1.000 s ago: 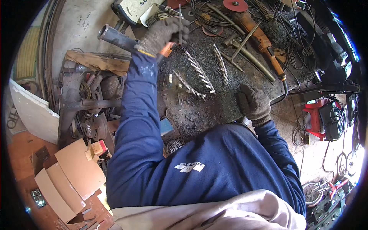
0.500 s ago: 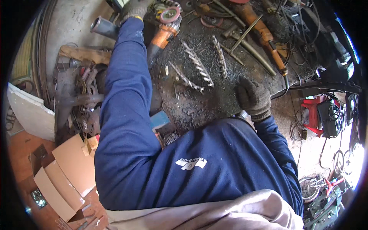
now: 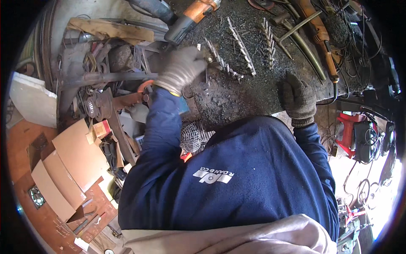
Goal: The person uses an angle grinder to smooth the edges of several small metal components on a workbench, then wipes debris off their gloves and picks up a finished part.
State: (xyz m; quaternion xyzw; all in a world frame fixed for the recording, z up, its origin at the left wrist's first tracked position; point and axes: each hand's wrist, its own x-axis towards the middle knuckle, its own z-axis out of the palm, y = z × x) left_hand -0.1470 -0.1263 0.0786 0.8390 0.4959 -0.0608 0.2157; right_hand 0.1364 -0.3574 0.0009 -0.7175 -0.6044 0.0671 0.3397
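A blurred left gloved hand, its grip impossible to tell, has an orange-and-black power tool at twelve o'clock, a first spiked strip at three and a second spiked strip at two, on the worktop. A third spiked strip lies at eleven o'clock from the right gloved hand, fingers curled, contents hidden.

Navy sweatshirt, white print, grey-brown gloves, apparently knitted
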